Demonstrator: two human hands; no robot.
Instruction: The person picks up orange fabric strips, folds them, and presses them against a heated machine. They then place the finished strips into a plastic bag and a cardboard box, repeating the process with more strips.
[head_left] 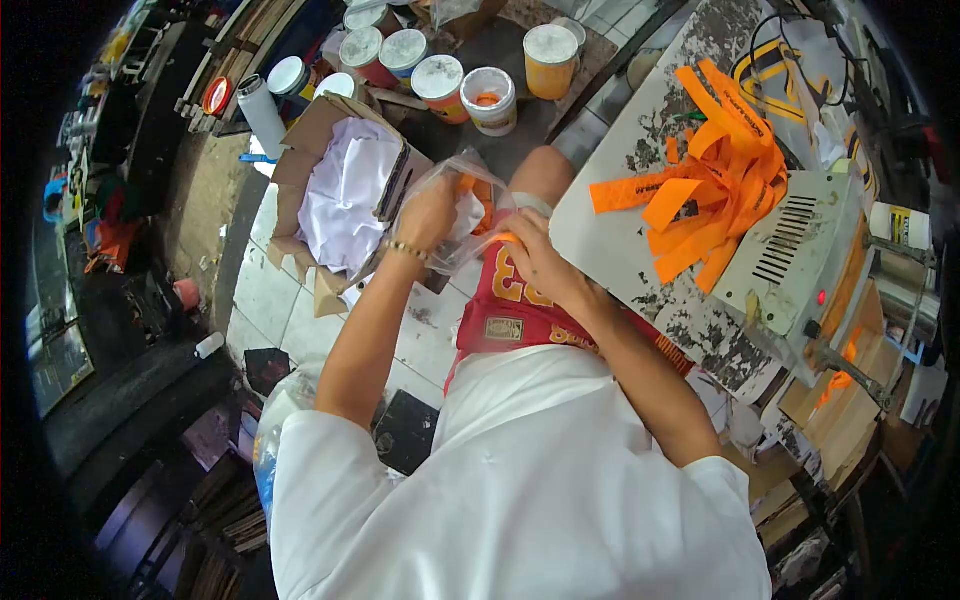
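A clear plastic bag (455, 255) with orange pieces (483, 200) inside hangs between my two hands, above my lap. My left hand (425, 213) is closed at the bag's left side, with its fingertips partly hidden by the plastic. At the bag's right side, my right hand (535, 258) is closed around the edge of the plastic, and a bit of orange shows at its fingers. A heap of printed orange strips (715, 190) lies on the worn white table to the right.
A cardboard box (290, 195) with white cloth (350, 190) stands on the floor at the left. Several paint tubs (438, 85) are ahead. On the right, a machine (790, 250) with a red light sits on the white table (615, 245), near my right forearm.
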